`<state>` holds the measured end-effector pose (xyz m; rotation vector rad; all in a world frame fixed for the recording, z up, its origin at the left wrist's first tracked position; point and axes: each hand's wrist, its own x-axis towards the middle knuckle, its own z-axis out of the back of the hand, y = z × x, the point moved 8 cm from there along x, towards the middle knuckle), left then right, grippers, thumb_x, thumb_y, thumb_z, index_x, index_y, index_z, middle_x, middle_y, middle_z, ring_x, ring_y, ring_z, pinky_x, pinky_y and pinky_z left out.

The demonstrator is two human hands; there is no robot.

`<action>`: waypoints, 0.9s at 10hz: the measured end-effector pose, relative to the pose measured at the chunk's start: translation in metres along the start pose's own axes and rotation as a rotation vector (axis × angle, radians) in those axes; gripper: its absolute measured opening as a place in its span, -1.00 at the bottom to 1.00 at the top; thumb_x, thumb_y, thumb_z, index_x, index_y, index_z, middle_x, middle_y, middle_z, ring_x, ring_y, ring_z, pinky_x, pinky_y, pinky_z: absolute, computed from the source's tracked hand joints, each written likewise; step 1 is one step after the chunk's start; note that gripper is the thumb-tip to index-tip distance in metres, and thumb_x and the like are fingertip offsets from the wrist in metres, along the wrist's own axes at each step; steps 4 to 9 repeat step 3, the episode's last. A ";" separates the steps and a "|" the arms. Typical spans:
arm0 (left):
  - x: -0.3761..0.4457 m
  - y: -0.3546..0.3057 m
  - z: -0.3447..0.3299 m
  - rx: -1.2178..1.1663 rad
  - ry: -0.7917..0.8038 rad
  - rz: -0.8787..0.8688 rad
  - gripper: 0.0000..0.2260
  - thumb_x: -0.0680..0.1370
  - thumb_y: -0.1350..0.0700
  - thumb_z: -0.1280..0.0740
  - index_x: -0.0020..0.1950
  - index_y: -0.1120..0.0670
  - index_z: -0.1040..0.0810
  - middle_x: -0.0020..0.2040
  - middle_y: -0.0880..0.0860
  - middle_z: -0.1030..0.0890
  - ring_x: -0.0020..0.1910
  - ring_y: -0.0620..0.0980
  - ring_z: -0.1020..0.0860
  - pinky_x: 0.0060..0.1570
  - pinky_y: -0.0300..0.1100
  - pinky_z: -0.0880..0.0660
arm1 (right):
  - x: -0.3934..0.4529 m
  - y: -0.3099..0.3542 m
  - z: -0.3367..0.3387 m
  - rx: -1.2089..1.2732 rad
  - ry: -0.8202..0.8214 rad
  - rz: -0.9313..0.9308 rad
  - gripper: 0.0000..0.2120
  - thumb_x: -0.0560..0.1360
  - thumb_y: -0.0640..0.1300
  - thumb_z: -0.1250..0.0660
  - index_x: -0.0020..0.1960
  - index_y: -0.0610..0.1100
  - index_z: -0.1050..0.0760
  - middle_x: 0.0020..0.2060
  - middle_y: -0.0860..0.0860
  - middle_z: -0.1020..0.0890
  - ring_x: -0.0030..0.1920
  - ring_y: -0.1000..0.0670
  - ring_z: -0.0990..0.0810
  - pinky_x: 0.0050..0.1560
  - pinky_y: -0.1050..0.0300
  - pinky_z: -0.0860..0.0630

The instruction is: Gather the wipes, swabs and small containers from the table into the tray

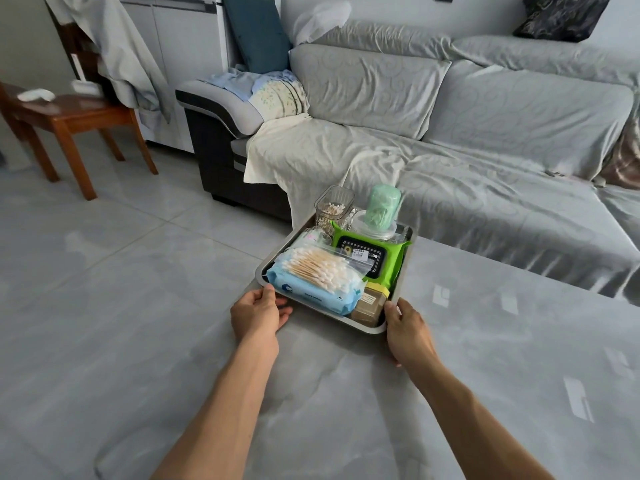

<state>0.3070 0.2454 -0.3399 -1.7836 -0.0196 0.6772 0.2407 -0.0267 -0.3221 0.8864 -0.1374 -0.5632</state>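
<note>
A steel tray (372,330) sits at the far left corner of the grey glossy table (485,393). Inside it lie a blue wipes pack (311,292) with a bag of cotton swabs (320,268) on top, a green wipes pack (367,256), a small brown jar with a yellow lid (370,303), a clear box of swabs (334,202) and a clear jar with a green lid (381,213). My left hand (258,315) grips the tray's near left corner, thumb on the rim. My right hand (407,329) grips the near right corner.
A grey covered sofa (450,133) runs behind the table, close to the tray's far edge. A wooden side table (72,116) stands at the far left on the tiled floor (104,254). The table top stretches to the right and toward me.
</note>
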 end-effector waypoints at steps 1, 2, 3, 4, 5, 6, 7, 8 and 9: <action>-0.008 0.006 0.001 0.009 0.017 0.016 -0.87 0.61 0.18 -0.29 0.01 0.25 -0.55 -0.21 0.20 -0.65 -0.27 0.09 -0.65 -0.25 -0.14 -0.60 | -0.011 -0.008 -0.005 0.135 0.049 -0.109 -0.41 0.53 0.29 -0.02 0.43 -0.01 -0.27 0.15 -0.24 -0.61 0.02 -0.21 -0.61 -0.25 -0.06 -0.62; -0.020 0.008 0.009 0.053 0.052 0.024 -0.88 0.59 0.25 -0.29 0.03 0.29 -0.55 -0.17 0.23 -0.65 -0.31 0.06 -0.61 -0.23 -0.16 -0.57 | -0.038 -0.015 -0.003 0.380 0.030 -0.141 -0.39 0.53 0.28 -0.09 0.48 0.00 -0.23 0.02 -0.16 -0.62 -0.11 -0.11 -0.56 -0.06 -0.12 -0.62; -0.059 0.000 0.020 0.245 0.178 0.023 -0.86 0.55 0.21 -0.33 0.07 0.21 -0.60 -0.14 0.14 -0.70 -0.37 0.01 -0.58 -0.35 -0.20 -0.45 | -0.099 -0.032 0.017 0.503 0.100 -0.120 -0.53 0.63 -0.02 -0.22 0.50 0.05 -0.19 0.07 -0.04 -0.57 -0.07 -0.05 -0.60 0.13 -0.08 -0.57; -0.059 0.000 0.020 0.245 0.178 0.023 -0.86 0.55 0.21 -0.33 0.07 0.21 -0.60 -0.14 0.14 -0.70 -0.37 0.01 -0.58 -0.35 -0.20 -0.45 | -0.099 -0.032 0.017 0.503 0.100 -0.120 -0.53 0.63 -0.02 -0.22 0.50 0.05 -0.19 0.07 -0.04 -0.57 -0.07 -0.05 -0.60 0.13 -0.08 -0.57; -0.059 0.000 0.020 0.245 0.178 0.023 -0.86 0.55 0.21 -0.33 0.07 0.21 -0.60 -0.14 0.14 -0.70 -0.37 0.01 -0.58 -0.35 -0.20 -0.45 | -0.099 -0.032 0.017 0.503 0.100 -0.120 -0.53 0.63 -0.02 -0.22 0.50 0.05 -0.19 0.07 -0.04 -0.57 -0.07 -0.05 -0.60 0.13 -0.08 -0.57; -0.059 0.000 0.020 0.245 0.178 0.023 -0.86 0.55 0.21 -0.33 0.07 0.21 -0.60 -0.14 0.14 -0.70 -0.37 0.01 -0.58 -0.35 -0.20 -0.45 | -0.099 -0.032 0.017 0.503 0.100 -0.120 -0.53 0.63 -0.02 -0.22 0.50 0.05 -0.19 0.07 -0.04 -0.57 -0.07 -0.05 -0.60 0.13 -0.08 -0.57; -0.059 0.000 0.020 0.245 0.178 0.023 -0.86 0.55 0.21 -0.33 0.07 0.21 -0.60 -0.14 0.14 -0.70 -0.37 0.01 -0.58 -0.35 -0.20 -0.45 | -0.099 -0.032 0.017 0.503 0.100 -0.120 -0.53 0.63 -0.02 -0.22 0.50 0.05 -0.19 0.07 -0.04 -0.57 -0.07 -0.05 -0.60 0.13 -0.08 -0.57; -0.059 0.000 0.020 0.245 0.178 0.023 -0.86 0.55 0.21 -0.33 0.07 0.21 -0.60 -0.14 0.14 -0.70 -0.37 0.01 -0.58 -0.35 -0.20 -0.45 | -0.099 -0.032 0.017 0.503 0.100 -0.120 -0.53 0.63 -0.02 -0.22 0.50 0.05 -0.19 0.07 -0.04 -0.57 -0.07 -0.05 -0.60 0.13 -0.08 -0.57; -0.059 0.000 0.020 0.245 0.178 0.023 -0.86 0.55 0.21 -0.33 0.07 0.21 -0.60 -0.14 0.14 -0.70 -0.37 0.01 -0.58 -0.35 -0.20 -0.45 | -0.099 -0.032 0.017 0.503 0.100 -0.120 -0.53 0.63 -0.02 -0.22 0.50 0.05 -0.19 0.07 -0.04 -0.57 -0.07 -0.05 -0.60 0.13 -0.08 -0.57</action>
